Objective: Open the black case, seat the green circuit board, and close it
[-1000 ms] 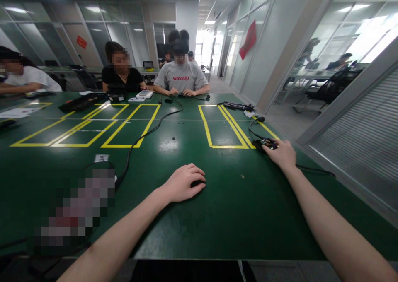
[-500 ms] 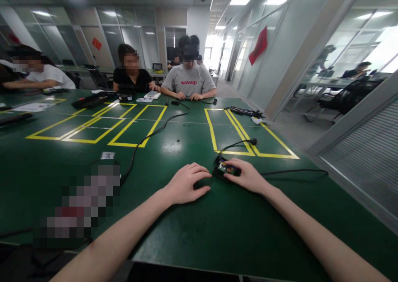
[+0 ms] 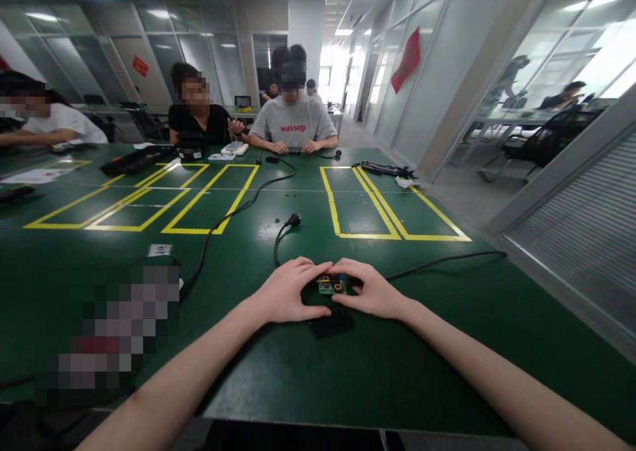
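A small green circuit board [image 3: 326, 286] with a copper coil and other parts on it sits between my two hands over the green table. My right hand [image 3: 375, 291] grips its right side, thumb in front and fingers behind. My left hand [image 3: 285, 292] curves around the left side, its fingers at the back edge and its thumb lower, over a flat black piece [image 3: 332, 323]. My fingers partly hide the board's ends. A short black cord with a plug [image 3: 295, 220] comes out behind my left hand. Another black cable [image 3: 447, 260] runs right from behind my right hand.
A blurred-out long object [image 3: 119, 325] lies at the left, with a white label [image 3: 161, 250] beyond it. A long black cable [image 3: 203, 259] crosses the table [image 3: 422, 385]. Yellow tape [image 3: 368, 236] marks rectangles. A folded black tripod [image 3: 385, 169] lies far right; people sit opposite.
My right hand has brought the circuit board left, to my left hand, which now closes around its other side. The plug has swung left with it. The flat black piece shows below the hands.
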{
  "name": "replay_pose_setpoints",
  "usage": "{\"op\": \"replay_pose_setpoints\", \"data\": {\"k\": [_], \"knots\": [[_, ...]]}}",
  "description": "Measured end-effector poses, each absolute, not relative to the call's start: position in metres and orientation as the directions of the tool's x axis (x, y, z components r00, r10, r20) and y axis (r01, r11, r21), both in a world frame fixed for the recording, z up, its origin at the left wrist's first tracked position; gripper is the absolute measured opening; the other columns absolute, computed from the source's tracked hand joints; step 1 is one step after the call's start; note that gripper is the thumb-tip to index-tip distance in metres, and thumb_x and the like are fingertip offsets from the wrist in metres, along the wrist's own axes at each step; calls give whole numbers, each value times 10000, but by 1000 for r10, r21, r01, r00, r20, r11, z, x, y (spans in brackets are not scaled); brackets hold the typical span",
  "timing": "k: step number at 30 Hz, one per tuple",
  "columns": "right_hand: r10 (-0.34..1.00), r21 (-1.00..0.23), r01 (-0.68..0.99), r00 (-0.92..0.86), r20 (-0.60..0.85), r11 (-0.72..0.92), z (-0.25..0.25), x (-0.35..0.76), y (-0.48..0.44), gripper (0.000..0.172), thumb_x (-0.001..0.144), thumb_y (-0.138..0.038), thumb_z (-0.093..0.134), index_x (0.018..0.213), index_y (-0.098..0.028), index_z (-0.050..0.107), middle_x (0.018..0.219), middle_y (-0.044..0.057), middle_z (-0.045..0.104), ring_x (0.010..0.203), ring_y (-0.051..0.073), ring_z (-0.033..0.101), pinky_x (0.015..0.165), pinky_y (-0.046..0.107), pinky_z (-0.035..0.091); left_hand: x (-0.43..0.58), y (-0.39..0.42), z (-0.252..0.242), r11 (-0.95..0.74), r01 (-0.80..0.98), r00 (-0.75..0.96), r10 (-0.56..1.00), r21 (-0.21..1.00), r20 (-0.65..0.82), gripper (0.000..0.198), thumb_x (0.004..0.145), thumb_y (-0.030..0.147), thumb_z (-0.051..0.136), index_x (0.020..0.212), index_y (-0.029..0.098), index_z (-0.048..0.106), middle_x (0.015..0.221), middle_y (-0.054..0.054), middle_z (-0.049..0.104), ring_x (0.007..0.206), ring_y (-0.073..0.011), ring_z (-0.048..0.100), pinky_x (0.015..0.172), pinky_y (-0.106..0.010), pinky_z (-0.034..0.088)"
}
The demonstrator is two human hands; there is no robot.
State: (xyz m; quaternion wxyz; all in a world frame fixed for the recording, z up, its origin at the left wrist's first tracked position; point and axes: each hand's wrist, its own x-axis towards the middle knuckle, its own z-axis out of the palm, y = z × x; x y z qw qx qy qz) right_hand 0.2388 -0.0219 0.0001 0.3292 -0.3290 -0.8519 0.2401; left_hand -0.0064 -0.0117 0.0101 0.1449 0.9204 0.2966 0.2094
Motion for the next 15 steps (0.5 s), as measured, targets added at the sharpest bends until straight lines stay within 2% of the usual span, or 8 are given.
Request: {"op": "replay_pose_setpoints", "data": {"k": [7, 11, 13, 15], "knots": [[669, -511, 437, -561, 489, 740, -4, 232, -23, 283, 854, -266, 750, 1129, -239, 690, 1058, 92, 736, 970, 261, 676, 878, 433, 552, -3, -9, 11, -778, 475, 725, 610, 410, 319, 709, 800, 515, 806, 1393, 202, 575, 1311, -125, 675, 1218, -292, 604, 1042, -444, 522], [657, -480, 452, -575, 487, 752, -3, 233, -23, 452, 773, -275, 804, 1196, -234, 650, 1216, 124, 660, 1134, 300, 618, 987, 489, 508, -6, -8, 14, -792, 452, 715, 597, 411, 363, 481, 832, 431, 771, 1229, 196, 637, 1206, -104, 689, 1127, -273, 627, 978, -409, 543], [674, -499, 463, -590, 444, 733, -1, 234, -23, 501, 735, -250, 814, 1197, -227, 622, 1202, 115, 657, 1124, 297, 616, 983, 486, 508, -9, -7, 14, -782, 471, 708, 611, 409, 353, 367, 840, 339, 745, 1165, 200, 648, 1167, -89, 674, 1079, -249, 641, 911, -361, 555], [698, -524, 477, -592, 402, 706, 1, 233, -24, 476, 734, -205, 791, 1173, -221, 607, 1135, 98, 674, 1060, 281, 627, 936, 459, 528, -12, -5, 13, -769, 496, 705, 628, 404, 330, 248, 847, 269, 714, 1082, 206, 666, 1107, -66, 662, 1010, -220, 655, 849, -318, 553]]}}
